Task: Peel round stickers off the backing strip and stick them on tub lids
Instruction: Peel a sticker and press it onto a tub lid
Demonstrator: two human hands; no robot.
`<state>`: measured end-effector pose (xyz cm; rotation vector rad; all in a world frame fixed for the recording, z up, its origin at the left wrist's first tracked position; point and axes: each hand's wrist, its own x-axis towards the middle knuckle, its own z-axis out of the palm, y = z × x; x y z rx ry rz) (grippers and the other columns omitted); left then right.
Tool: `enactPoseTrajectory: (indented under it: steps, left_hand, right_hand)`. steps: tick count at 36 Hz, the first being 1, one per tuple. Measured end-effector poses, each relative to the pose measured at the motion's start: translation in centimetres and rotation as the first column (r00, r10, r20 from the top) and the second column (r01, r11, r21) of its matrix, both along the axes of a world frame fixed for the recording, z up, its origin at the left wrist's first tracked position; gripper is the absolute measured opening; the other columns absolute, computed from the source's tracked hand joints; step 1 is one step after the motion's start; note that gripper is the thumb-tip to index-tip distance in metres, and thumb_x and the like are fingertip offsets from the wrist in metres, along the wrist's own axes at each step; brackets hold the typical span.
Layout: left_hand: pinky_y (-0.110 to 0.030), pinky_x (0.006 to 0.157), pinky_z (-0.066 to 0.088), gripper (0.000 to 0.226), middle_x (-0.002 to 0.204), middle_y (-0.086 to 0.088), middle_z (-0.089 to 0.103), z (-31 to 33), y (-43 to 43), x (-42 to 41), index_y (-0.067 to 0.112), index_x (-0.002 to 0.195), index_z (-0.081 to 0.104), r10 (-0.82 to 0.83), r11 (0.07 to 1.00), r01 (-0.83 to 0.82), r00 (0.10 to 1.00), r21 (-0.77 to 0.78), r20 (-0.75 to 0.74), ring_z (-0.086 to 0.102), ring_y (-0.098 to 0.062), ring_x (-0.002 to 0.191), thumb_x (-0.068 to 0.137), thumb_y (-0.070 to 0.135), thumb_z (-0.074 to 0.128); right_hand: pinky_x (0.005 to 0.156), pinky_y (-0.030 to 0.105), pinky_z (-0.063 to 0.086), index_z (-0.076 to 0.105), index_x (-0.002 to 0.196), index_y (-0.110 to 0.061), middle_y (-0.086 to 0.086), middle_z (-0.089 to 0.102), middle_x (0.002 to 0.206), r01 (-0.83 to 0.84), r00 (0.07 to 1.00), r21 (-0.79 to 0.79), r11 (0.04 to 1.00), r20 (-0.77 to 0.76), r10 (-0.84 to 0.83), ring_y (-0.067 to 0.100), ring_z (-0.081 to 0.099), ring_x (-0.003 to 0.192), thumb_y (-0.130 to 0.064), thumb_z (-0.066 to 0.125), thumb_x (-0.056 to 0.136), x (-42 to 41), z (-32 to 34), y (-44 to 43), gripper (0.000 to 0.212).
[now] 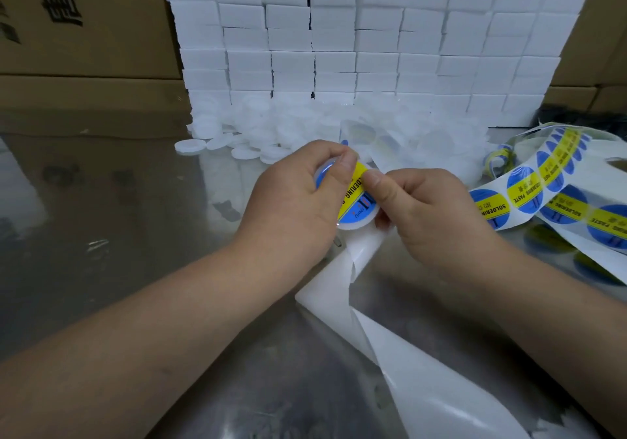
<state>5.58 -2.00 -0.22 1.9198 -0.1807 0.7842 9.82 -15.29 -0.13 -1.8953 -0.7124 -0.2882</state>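
Two bare arms reach in and meet in the middle. The left arm point(135, 320) comes up from the bottom left, the right arm point(529, 303) from the bottom right. The left hand point(295, 197) is curled round a small round lid point(354, 227), with its thumb point(342, 163) on top. The right hand point(427, 214) is just beside it, fingers tucked under. Its thumb point(378, 185) pushes down on the sticker point(353, 189) on the lid. The two thumbs nearly touch.

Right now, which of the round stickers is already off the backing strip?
The sticker on the lid that left hand and right hand pinch. The other stickers sit in a row on the backing strip at the right.
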Motion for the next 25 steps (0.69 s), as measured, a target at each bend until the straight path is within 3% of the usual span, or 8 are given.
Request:
enactPoseTrajectory:
  steps: [6,9,11,14,17,20,23,25]
  left_hand:
    - [-0.011,0.061,0.040,0.029,0.068,0.017,0.061,0.5,1.8,1.1,0.035,0.064,0.059,0.250,0.967,-0.251,0.968,-0.038,-0.033,0.053,0.004,0.066,0.090,0.027,0.050]
    - [-0.030,0.071,0.039,0.027,0.084,-0.005,0.064,0.6,4.1,2.4,0.018,0.075,0.065,0.347,0.932,-0.359,0.920,-0.038,-0.183,0.052,-0.020,0.077,0.090,0.019,0.043]
    - [-0.032,0.075,0.038,0.024,0.099,-0.021,0.059,0.2,5.0,3.2,0.009,0.085,0.065,0.381,0.921,-0.386,0.865,0.054,-0.327,0.051,-0.030,0.088,0.089,0.009,0.041]
    - [-0.034,0.093,0.042,0.029,0.108,-0.018,0.062,-0.8,5.2,3.8,0.005,0.098,0.066,0.409,0.913,-0.353,0.797,0.206,-0.445,0.054,-0.033,0.104,0.088,0.011,0.040]
    - [-0.038,0.090,0.047,0.030,0.100,-0.009,0.068,-1.4,5.0,3.7,0.011,0.087,0.069,0.398,0.914,-0.304,0.792,0.267,-0.463,0.058,-0.031,0.101,0.082,0.026,0.044]
    - [-0.036,0.091,0.048,0.013,0.100,0.001,0.070,-1.7,5.1,3.8,0.031,0.073,0.065,0.368,0.926,-0.269,0.798,0.264,-0.477,0.060,-0.022,0.099,0.083,0.028,0.057]
    - [-0.036,0.094,0.046,0.017,0.108,0.003,0.067,-1.9,5.2,3.9,0.031,0.098,0.068,0.375,0.922,-0.270,0.803,0.278,-0.464,0.058,-0.021,0.105,0.083,0.034,0.059]
    - [-0.033,0.092,0.045,0.018,0.108,0.002,0.066,-1.6,4.8,3.7,0.032,0.096,0.067,0.401,0.906,-0.293,0.827,0.306,-0.394,0.056,-0.022,0.106,0.086,0.035,0.053]
  right_hand:
    - [0.045,0.007,0.033,0.061,0.052,-0.019,-0.013,0.056,0.047,0.056,0.997,0.131,0.990,-0.066,-0.047,-0.002,0.048,0.045,-0.041,0.048,0.093,0.5,0.0,-0.4,0.047]
    - [0.041,0.010,0.032,0.066,0.057,-0.028,-0.013,0.057,0.051,0.075,0.992,0.208,0.975,-0.113,-0.052,0.001,0.045,0.046,-0.030,0.053,0.077,0.9,0.4,-0.7,0.023]
    - [0.040,0.013,0.032,0.066,0.060,-0.035,-0.014,0.057,0.053,0.064,0.991,0.225,0.972,-0.132,-0.034,0.005,0.044,0.048,-0.017,0.052,0.074,1.0,0.3,-0.7,0.027]
    - [0.044,0.013,0.034,0.065,0.069,-0.031,-0.015,0.057,0.058,0.006,0.993,0.244,0.970,-0.119,0.024,0.007,0.043,0.053,-0.012,0.049,0.070,0.8,-0.1,-0.4,0.025]
    - [0.049,0.012,0.038,0.062,0.077,-0.031,-0.017,0.059,0.068,-0.025,0.996,0.264,0.964,-0.076,0.047,0.002,0.047,0.058,0.005,0.047,0.074,0.6,0.0,-0.4,0.039]
    - [0.045,0.013,0.037,0.060,0.083,-0.033,-0.016,0.059,0.068,-0.025,0.995,0.266,0.964,-0.087,0.050,0.003,0.046,0.052,0.013,0.044,0.078,0.4,0.1,-0.5,0.049]
    - [0.039,0.015,0.033,0.058,0.091,-0.037,-0.008,0.055,0.061,-0.017,0.994,0.248,0.969,-0.104,0.044,0.008,0.042,0.044,0.009,0.047,0.079,0.5,0.2,-0.6,0.048]
    - [0.039,0.016,0.034,0.056,0.094,-0.039,0.000,0.054,0.065,-0.017,0.995,0.231,0.973,-0.089,0.039,0.007,0.043,0.043,0.006,0.048,0.079,0.5,0.2,-0.7,0.049]
